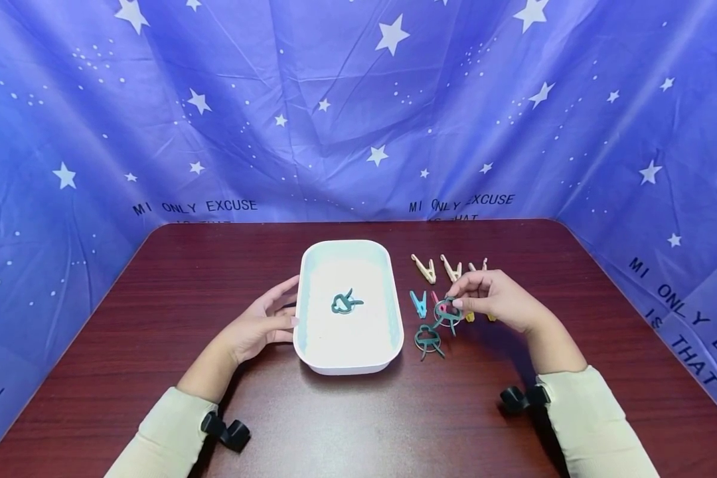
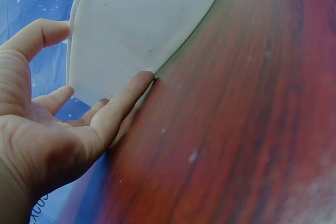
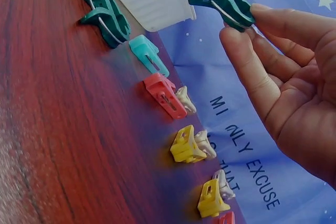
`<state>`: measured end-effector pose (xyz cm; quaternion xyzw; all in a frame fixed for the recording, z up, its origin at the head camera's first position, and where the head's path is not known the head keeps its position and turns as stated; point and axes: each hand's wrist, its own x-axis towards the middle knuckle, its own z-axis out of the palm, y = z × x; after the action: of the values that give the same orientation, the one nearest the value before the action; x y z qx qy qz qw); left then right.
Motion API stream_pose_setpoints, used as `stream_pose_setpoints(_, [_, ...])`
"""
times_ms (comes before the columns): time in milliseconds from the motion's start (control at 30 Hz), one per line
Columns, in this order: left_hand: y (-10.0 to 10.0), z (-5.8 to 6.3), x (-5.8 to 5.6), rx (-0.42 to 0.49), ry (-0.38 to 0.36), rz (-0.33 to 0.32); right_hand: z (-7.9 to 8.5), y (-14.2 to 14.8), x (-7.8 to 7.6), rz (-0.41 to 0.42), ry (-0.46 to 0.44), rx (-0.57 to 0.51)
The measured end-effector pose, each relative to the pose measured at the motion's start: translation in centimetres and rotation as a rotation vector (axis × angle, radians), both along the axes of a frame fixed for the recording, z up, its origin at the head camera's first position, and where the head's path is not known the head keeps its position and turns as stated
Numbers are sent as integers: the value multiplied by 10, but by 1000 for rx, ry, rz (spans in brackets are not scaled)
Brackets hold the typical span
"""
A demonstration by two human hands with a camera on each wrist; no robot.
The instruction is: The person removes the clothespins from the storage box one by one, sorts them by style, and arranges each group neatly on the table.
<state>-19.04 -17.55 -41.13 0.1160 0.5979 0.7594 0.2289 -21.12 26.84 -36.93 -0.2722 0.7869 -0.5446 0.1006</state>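
A white tray (image 1: 349, 355) stands on the table, a dark green spring clip (image 1: 345, 304) with a wire ring lying inside it. My left hand (image 1: 263, 322) rests its spread fingers against the tray's left outer wall; in the left wrist view, fingertips touch the white wall (image 2: 142, 19). Thumb and index finger of my right hand (image 3: 294, 72) pinch the end of another green clip (image 3: 226, 3), raised above the table right of the tray. Below and left of it, a similar green clip (image 1: 427, 340) lies on the wood.
Right of the tray are rows of small clothespins: a light blue one (image 1: 419, 304), a red one (image 3: 165, 97), yellow ones (image 3: 186, 145) and cream ones (image 1: 424, 269). My right hand partly covers them in the head view. A blue starry cloth (image 1: 334, 133) hangs behind the dark red table (image 1: 334, 431).
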Motion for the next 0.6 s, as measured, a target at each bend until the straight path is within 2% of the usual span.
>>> stream_pose_setpoints(133, [0,0,0,4,2,-2,-4,3,-1,5,-29,-3])
stream_pose_setpoints(367, [-1,0,0,6,-1,3,-13,11,-3,38,-131,1])
stream_pose_setpoints(600, [0,1,0,5,-1,-2,-20,18,-5,98,-184,83])
